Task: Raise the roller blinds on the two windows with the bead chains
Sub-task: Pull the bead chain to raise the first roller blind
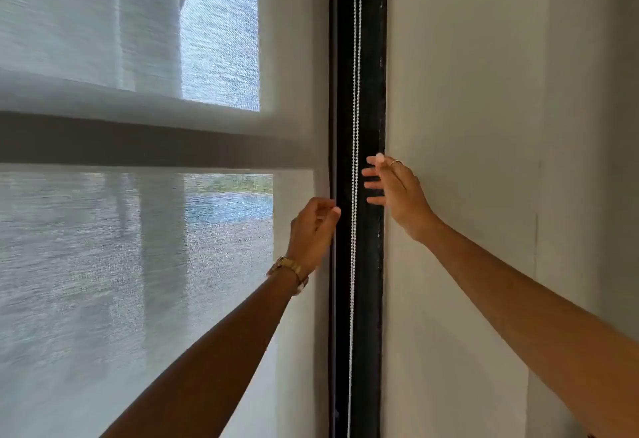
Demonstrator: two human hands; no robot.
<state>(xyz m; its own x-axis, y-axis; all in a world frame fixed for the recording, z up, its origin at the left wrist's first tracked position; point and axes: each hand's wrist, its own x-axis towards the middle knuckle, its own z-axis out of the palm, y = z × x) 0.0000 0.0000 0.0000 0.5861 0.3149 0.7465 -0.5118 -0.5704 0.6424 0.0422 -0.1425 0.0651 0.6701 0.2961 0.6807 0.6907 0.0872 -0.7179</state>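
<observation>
Where wall (466, 91) meets blind (103, 247), chain (355, 91) hangs.

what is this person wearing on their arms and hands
Both forearms are bare, with no sleeves in view. The left hand has a gold-toned link watch at the wrist. The right hand carries a thin ring on one finger. No gloves.

Bead chain (355, 126) in a narrow dark gap (blind (138, 230) left; wall (466, 91) right).
</observation>
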